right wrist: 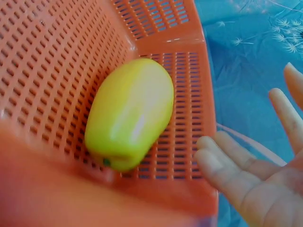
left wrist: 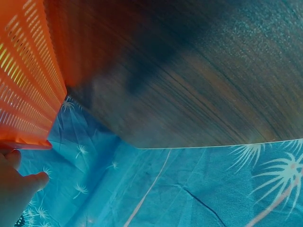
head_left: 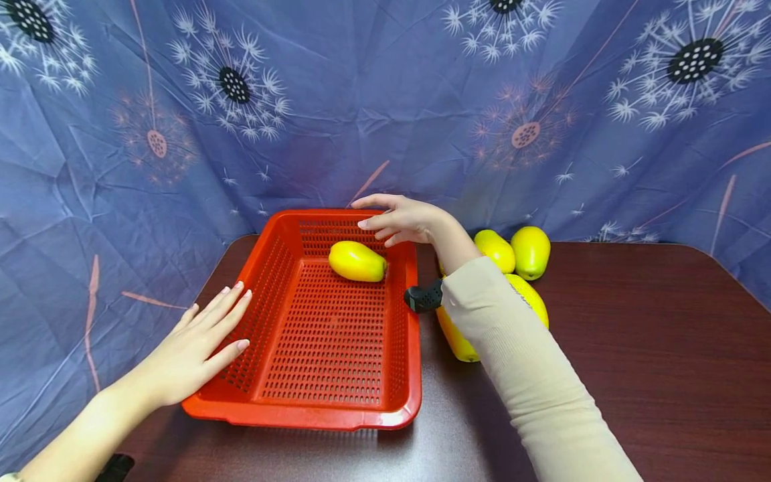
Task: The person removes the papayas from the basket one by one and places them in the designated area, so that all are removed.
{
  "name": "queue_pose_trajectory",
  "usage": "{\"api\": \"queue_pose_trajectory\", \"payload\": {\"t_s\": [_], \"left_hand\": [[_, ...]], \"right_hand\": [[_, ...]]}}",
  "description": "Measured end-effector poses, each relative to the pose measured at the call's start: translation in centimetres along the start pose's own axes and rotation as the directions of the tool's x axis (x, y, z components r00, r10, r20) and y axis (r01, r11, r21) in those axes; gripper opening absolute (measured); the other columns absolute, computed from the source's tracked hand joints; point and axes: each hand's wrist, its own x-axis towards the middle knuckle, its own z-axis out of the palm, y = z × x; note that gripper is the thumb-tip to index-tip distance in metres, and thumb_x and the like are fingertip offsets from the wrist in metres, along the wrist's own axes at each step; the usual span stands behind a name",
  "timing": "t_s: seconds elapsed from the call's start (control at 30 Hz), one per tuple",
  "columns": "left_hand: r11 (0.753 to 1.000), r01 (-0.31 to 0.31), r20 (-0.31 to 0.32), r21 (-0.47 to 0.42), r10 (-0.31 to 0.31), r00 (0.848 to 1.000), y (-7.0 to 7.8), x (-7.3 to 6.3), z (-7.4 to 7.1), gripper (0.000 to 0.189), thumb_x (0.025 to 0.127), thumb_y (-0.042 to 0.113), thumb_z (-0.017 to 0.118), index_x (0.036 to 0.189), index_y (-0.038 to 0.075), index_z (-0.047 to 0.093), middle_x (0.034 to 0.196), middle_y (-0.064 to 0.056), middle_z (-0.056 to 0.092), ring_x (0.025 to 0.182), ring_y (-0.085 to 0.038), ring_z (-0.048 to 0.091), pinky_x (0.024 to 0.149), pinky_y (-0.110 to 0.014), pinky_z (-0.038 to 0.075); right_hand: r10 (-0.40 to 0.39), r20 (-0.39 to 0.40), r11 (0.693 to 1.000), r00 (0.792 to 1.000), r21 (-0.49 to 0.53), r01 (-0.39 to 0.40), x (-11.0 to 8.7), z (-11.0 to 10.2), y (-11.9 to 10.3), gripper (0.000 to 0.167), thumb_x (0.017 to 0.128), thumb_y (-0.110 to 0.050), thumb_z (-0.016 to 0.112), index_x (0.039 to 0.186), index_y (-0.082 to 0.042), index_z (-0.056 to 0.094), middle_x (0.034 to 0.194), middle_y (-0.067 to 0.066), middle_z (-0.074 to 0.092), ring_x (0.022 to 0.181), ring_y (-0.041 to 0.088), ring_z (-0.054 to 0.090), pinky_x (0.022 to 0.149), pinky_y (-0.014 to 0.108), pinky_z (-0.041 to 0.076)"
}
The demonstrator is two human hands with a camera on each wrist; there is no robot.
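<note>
A red plastic basket with slotted walls stands on the table. In its far right part lies a yellow papaya-like fruit; the right wrist view shows this fruit on its side, its greenish stem end toward the camera. Straight, slightly spread fingers of my left hand rest on the basket's left rim. Over the far right corner is my right hand, its fingers spread and loosely bent, with nothing held. The right wrist view has this hand beside the basket wall, apart from the fruit.
Right of the basket, several yellow fruits sit together, including a greenish-yellow one and a rounder one; my right sleeve partly hides the group. A blue dandelion-print cloth hangs behind the dark wooden table.
</note>
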Motion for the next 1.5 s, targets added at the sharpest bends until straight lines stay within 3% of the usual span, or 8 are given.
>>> {"api": "queue_pose_trajectory", "payload": {"t_s": [0.27, 0.57, 0.7, 0.83, 1.03, 1.13, 1.3, 1.5], "left_hand": [[1.000, 0.005, -0.001, -0.001, -0.005, 1.000, 0.0, -0.1, -0.1, 0.062, 0.095, 0.032, 0.051, 0.149, 0.013, 0.024, 0.155, -0.007, 0.016, 0.142, -0.018, 0.003, 0.108, -0.056, 0.003], [1.000, 0.006, 0.007, -0.006, -0.006, 1.000, 0.1, 0.0, -0.1, 0.062, 0.095, 0.032, 0.051, 0.148, 0.012, 0.025, 0.155, -0.008, 0.016, 0.142, -0.019, 0.003, 0.108, -0.057, 0.004], [1.000, 0.007, 0.010, -0.011, -0.006, 1.000, 0.2, 0.1, -0.1, 0.062, 0.096, 0.032, 0.050, 0.149, 0.013, 0.025, 0.155, -0.007, 0.015, 0.142, -0.019, 0.002, 0.108, -0.057, 0.003], [1.000, 0.009, 0.009, -0.008, -0.009, 1.000, 0.2, 0.1, -0.2, 0.062, 0.096, 0.032, 0.050, 0.149, 0.013, 0.024, 0.155, -0.006, 0.015, 0.142, -0.018, 0.002, 0.108, -0.057, 0.003], [1.000, 0.011, 0.009, -0.005, -0.011, 1.000, 0.1, 0.0, -0.2, 0.062, 0.096, 0.033, 0.050, 0.149, 0.014, 0.024, 0.155, -0.006, 0.015, 0.142, -0.017, 0.002, 0.108, -0.056, 0.003], [1.000, 0.016, 0.010, -0.008, -0.016, 1.000, 0.1, -0.1, -0.2, 0.062, 0.096, 0.033, 0.050, 0.149, 0.014, 0.024, 0.155, -0.007, 0.015, 0.142, -0.018, 0.002, 0.108, -0.056, 0.002], [1.000, 0.025, 0.021, -0.012, -0.025, 0.999, 0.1, 0.1, -0.2, 0.062, 0.096, 0.033, 0.049, 0.149, 0.014, 0.024, 0.155, -0.007, 0.015, 0.142, -0.019, 0.003, 0.109, -0.056, 0.002], [1.000, 0.027, 0.021, -0.004, -0.027, 0.999, 0.1, 0.0, -0.3, 0.062, 0.096, 0.034, 0.049, 0.149, 0.014, 0.024, 0.155, -0.007, 0.016, 0.142, -0.020, 0.003, 0.109, -0.055, 0.002]], "right_hand": [[0.037, -0.028, 0.999, 0.999, 0.024, -0.036, 1.7, 1.1, 0.6, 0.055, 0.091, -0.019, 0.061, 0.142, -0.017, 0.039, 0.149, 0.009, 0.029, 0.129, 0.040, 0.035, 0.102, 0.049, 0.033], [0.136, -0.103, 0.990, 0.985, 0.041, -0.133, 3.5, 2.5, 2.6, 0.047, 0.089, -0.017, 0.063, 0.135, -0.019, 0.050, 0.145, 0.004, 0.036, 0.128, 0.031, 0.038, 0.101, 0.052, 0.031], [0.127, -0.078, 0.992, 0.989, 0.016, -0.126, 3.9, 3.1, 3.3, 0.045, 0.090, -0.009, 0.061, 0.134, -0.015, 0.052, 0.143, 0.004, 0.038, 0.123, 0.025, 0.041, 0.097, 0.044, 0.036], [0.117, -0.067, 0.991, 0.991, -0.063, -0.121, 4.1, 3.4, 3.5, 0.043, 0.089, -0.003, 0.060, 0.130, -0.015, 0.056, 0.140, 0.005, 0.039, 0.109, 0.023, 0.045, 0.081, 0.033, 0.044], [0.155, -0.026, 0.977, 0.988, -0.145, -0.157, 4.4, 3.7, 3.8, 0.049, 0.088, -0.002, 0.061, 0.131, -0.023, 0.055, 0.135, 0.007, 0.040, 0.095, 0.025, 0.046, 0.065, 0.038, 0.043], [0.147, 0.022, 0.975, 0.989, -0.174, -0.141, 4.6, 3.9, 3.9, 0.051, 0.089, -0.003, 0.060, 0.134, -0.025, 0.052, 0.135, 0.008, 0.038, 0.095, 0.026, 0.046, 0.065, 0.038, 0.045], [0.147, 0.107, 0.967, 0.983, -0.224, -0.120, 4.6, 4.0, 4.0, 0.054, 0.091, -0.006, 0.058, 0.139, -0.026, 0.044, 0.137, 0.009, 0.031, 0.102, 0.028, 0.043, 0.077, 0.045, 0.049], [0.132, 0.135, 0.974, 0.982, -0.203, -0.103, 4.6, 4.2, 4.0, 0.054, 0.090, -0.006, 0.059, 0.138, -0.025, 0.043, 0.136, 0.009, 0.029, 0.105, 0.031, 0.043, 0.082, 0.050, 0.048]]}}
